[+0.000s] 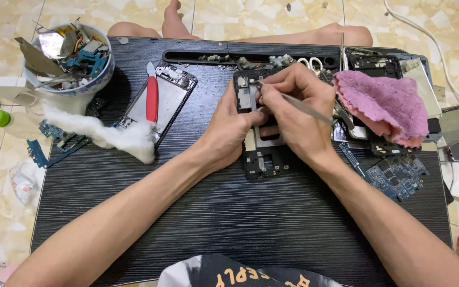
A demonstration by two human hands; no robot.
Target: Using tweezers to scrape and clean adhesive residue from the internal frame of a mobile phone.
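An opened black phone frame (264,159) lies in the middle of a black lap table (229,212). My left hand (229,130) presses on the frame's left side and steadies it. My right hand (298,114) grips metal tweezers (306,108) whose tip points left onto the upper part of the frame, near a small silver piece (244,98). Both hands cover much of the frame's middle.
A second phone shell (168,98) with a red-handled pry tool (152,95) lies to the left, beside white cotton (107,135). A bowl of scrap parts (70,56) stands at the back left. A pink cloth (383,103), blue circuit board (397,175) and scissors (310,64) are at the right.
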